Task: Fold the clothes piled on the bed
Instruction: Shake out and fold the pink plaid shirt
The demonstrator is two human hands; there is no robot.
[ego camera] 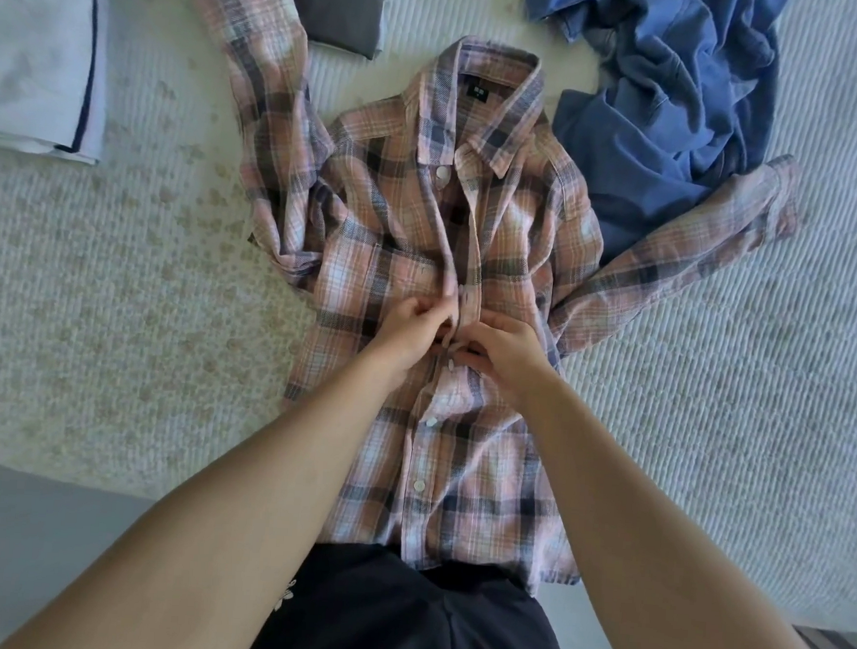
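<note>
the pink checked shirt point(446, 325) lies flat, front up, on the white bed cover point(712, 417), collar far from the person. the left hand point(411, 333) and the right hand point(505, 351) both pinch the front strip at the middle, fingers curled tight, doing up a button. the button could slip out, or go in the wrong hole, and the front would sit crooked. the blue clothes point(681, 99) touch one sleeve and could get caught in the fold.

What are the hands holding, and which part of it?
Both hands pinch the plaid shirt at its front button strip, about halfway down. The left hand holds one edge, the right hand the other, beside a button.
</note>
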